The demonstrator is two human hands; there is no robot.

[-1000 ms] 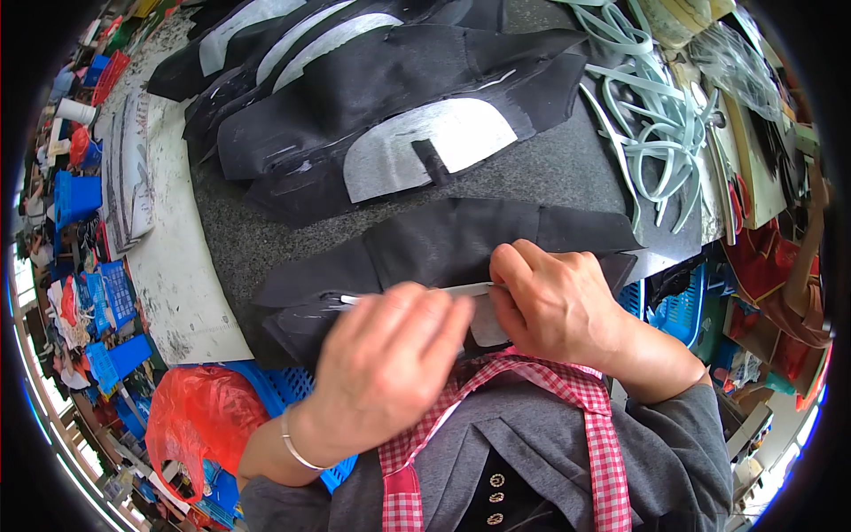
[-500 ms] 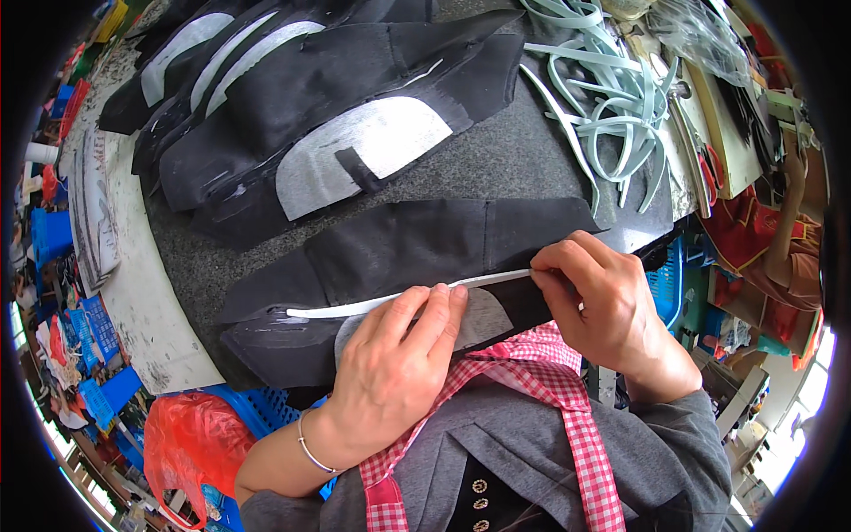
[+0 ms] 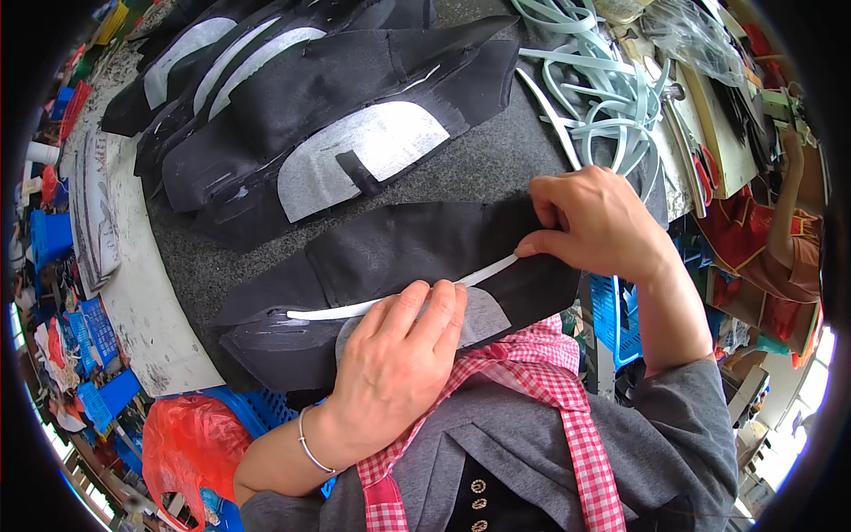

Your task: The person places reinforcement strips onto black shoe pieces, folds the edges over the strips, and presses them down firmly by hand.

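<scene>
The flat white strip (image 3: 332, 313) could have been skewed or puckered by uneven tension along the black piece (image 3: 390, 253), where it was pressed by the flattened left hand (image 3: 399, 355). Its far end was met by the thumb of the right hand (image 3: 601, 222); whether it was pinched could not be told. Matte, supple-looking sheet was faced with a rounded grey patch (image 3: 486, 317).

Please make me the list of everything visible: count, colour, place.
Front piece: one, black, under hands
Strip: one, white, across front piece
Back pieces: several, black with pale patches, far side
Loose strips: several, pale blue, upper right
Scissors: at least one, red handles, right
Plastic bag: one, red, lower left
Baskets: several, blue, both sides
Work surface: one, dark grey, centre
Background items: uncountable, mixed, edges
Left hand: one, bare, on strip
Right hand: one, bare, at strip's right
</scene>
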